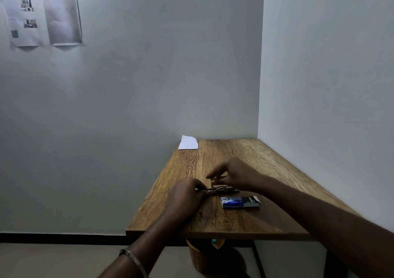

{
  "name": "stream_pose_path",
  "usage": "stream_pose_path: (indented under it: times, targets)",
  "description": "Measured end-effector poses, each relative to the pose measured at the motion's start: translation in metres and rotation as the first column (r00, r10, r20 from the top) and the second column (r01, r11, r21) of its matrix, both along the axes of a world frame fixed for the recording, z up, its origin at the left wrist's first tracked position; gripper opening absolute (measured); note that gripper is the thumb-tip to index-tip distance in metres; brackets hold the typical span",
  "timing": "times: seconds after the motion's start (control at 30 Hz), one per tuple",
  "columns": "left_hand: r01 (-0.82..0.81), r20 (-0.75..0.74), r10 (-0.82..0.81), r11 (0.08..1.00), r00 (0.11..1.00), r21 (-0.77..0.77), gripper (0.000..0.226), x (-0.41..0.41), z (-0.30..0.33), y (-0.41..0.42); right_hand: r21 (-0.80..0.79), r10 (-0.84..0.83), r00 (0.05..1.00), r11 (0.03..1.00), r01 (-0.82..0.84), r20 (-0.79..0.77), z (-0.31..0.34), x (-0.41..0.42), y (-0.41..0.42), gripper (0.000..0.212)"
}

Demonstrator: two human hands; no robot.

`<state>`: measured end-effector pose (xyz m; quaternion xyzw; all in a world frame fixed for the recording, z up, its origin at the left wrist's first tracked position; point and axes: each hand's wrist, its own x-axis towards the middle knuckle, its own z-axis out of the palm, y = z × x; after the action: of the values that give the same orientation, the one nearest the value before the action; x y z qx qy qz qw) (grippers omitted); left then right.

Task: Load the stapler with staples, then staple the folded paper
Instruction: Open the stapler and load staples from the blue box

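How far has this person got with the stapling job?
Still loading. The staple box lies on the table beside the work. The left hand steadies the stapler, while the right hand pinches something small over it, too blurred to name. The folded paper sits untouched at the far corner, so stapling it is left.
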<state>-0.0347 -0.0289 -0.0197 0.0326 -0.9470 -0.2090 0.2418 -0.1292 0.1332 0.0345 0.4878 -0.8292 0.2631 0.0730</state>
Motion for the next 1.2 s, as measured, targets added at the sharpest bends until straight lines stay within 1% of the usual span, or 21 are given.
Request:
stream_pose_path:
  times: [0.07, 0.27, 0.43, 0.53, 0.77, 1.0, 1.2]
  targets:
    - [-0.005, -0.006, 0.005, 1.0, 1.0, 0.006, 0.022, 0.001, 0.0, 0.0, 0.009, -0.008, 1.0, 1.0, 0.009, -0.02, -0.002, 0.0, -0.002, 0.023]
    - [-0.01, 0.0, 0.01, 1.0, 1.0, 0.008, 0.021, 0.0, 0.001, 0.001, -0.016, -0.031, 0.999, 0.999, 0.031, -0.013, -0.003, -0.003, 0.005, 0.018]
    - [-0.02, -0.011, 0.02, 0.999, 1.0, 0.025, 0.02, 0.001, 0.002, 0.003, -0.033, -0.085, 0.995, 0.996, 0.087, 0.046, -0.008, -0.011, 0.016, 0.016]
    - [-0.032, -0.017, 0.033, 0.999, 0.999, 0.024, 0.02, 0.001, 0.002, 0.003, -0.014, -0.115, 0.99, 0.993, 0.116, 0.083, -0.013, -0.014, 0.018, 0.015]
    - [-0.047, -0.026, 0.048, 0.999, 0.999, 0.019, 0.02, 0.002, 0.001, 0.004, -0.017, -0.143, 0.975, 0.989, 0.148, 0.172, -0.018, -0.019, 0.02, 0.011]
    - [-0.055, -0.02, 0.055, 0.998, 0.998, 0.007, 0.021, 0.002, 0.002, 0.005, 0.003, -0.136, 0.958, 0.99, 0.14, 0.252, -0.019, -0.019, 0.023, 0.007]
    - [-0.055, -0.02, 0.055, 0.998, 0.998, 0.014, 0.021, 0.001, 0.002, 0.004, 0.028, -0.103, 0.952, 0.995, 0.1, 0.287, -0.02, -0.017, 0.026, 0.013]
